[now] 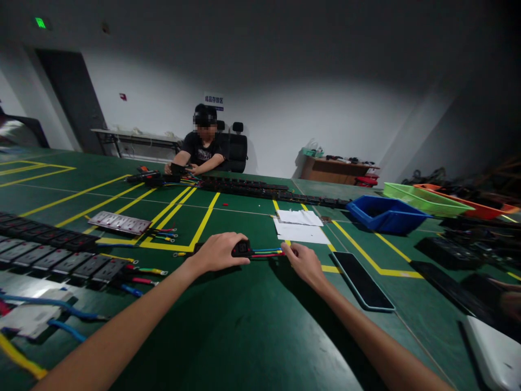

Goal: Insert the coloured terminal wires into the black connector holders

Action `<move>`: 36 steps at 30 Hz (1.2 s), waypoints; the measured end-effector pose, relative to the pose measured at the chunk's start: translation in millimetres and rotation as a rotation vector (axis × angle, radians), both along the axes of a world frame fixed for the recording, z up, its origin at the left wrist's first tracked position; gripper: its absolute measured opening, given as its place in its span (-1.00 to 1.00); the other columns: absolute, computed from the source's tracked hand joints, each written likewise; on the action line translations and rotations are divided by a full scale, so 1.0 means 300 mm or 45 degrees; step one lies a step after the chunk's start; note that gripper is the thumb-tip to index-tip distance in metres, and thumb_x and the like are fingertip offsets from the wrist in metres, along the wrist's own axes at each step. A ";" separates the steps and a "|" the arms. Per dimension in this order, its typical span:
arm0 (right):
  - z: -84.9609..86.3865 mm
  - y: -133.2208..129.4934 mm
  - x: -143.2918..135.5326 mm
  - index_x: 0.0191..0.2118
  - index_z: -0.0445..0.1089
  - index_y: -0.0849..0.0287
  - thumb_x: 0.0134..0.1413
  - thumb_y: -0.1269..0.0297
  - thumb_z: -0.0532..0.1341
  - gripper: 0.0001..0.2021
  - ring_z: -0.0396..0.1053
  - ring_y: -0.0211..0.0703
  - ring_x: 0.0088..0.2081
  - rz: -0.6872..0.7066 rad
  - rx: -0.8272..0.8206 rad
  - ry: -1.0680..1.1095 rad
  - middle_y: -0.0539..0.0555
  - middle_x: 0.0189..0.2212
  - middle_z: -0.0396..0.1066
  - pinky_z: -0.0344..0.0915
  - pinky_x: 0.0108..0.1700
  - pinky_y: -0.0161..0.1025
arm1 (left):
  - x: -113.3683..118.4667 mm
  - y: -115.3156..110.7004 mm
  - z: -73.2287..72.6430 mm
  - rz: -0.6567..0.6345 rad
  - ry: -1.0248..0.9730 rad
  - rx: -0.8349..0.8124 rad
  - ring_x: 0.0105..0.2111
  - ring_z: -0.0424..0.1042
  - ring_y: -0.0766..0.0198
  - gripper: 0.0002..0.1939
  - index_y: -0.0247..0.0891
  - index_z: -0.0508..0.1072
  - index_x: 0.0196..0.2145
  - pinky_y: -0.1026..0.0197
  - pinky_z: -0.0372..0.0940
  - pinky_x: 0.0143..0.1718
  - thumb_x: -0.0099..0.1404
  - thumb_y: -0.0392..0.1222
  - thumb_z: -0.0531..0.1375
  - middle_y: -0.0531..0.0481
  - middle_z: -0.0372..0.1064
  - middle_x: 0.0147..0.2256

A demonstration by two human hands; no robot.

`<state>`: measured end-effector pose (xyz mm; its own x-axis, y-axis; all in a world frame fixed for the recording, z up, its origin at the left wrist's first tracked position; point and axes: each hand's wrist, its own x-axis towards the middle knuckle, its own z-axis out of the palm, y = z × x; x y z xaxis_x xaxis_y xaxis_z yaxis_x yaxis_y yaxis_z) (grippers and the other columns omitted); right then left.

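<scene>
My left hand [222, 251] is wrapped over a black socket module [241, 248] that lies on the green table in front of me. Red, green and blue wires [266, 252] run from the module's right end to my right hand [300, 259], whose fingers pinch their ends. A yellow wire with a ring terminal [179, 254] pokes out at the module's left. Most of the module is hidden under my left hand. To the left lie a row of grey socket modules [77, 264] and a silver socket strip [119, 222], both with loose wire ends.
Paper sheets [301, 225] and a phone [363, 281] lie near my right hand. Farther right stand blue [385, 214], green [427, 199] and orange [459, 202] bins. Across the table, a co-worker [203, 146] handles a black part behind a long row of black modules [260, 190].
</scene>
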<state>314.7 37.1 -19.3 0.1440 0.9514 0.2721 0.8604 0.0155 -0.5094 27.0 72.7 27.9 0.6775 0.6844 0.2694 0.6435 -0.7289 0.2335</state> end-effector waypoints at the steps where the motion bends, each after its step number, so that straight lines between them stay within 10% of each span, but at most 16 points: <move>1: -0.008 0.003 0.000 -0.56 0.28 0.12 0.27 -0.13 0.01 -0.49 0.22 -0.19 -0.54 0.024 0.037 0.017 0.03 -0.61 0.33 -0.08 -0.48 -0.28 | 0.000 0.001 -0.002 0.008 0.001 0.003 -0.04 0.45 0.02 -0.41 -0.13 0.35 0.09 0.06 0.30 -0.07 0.27 0.29 0.19 -0.09 0.46 -0.01; 8: -0.033 0.008 -0.030 -0.56 0.17 0.11 0.22 0.01 0.07 -0.61 0.16 -0.24 -0.56 0.220 0.324 0.057 -0.01 -0.64 0.24 -0.05 -0.45 -0.28 | -0.003 0.008 -0.020 0.002 0.025 0.020 -0.08 0.45 0.03 -0.40 -0.13 0.36 0.08 0.07 0.29 -0.10 0.25 0.31 0.19 -0.09 0.46 -0.06; 36: 0.011 -0.015 -0.030 -0.50 0.36 0.15 0.36 0.03 0.00 -0.53 0.26 -0.22 -0.49 0.050 -0.123 -0.145 0.06 -0.52 0.42 -0.13 -0.44 -0.27 | -0.010 0.016 0.023 0.023 0.156 -0.225 -0.05 0.43 0.02 -0.32 -0.05 0.38 0.08 0.10 0.27 -0.13 0.11 0.35 0.26 -0.01 0.44 -0.02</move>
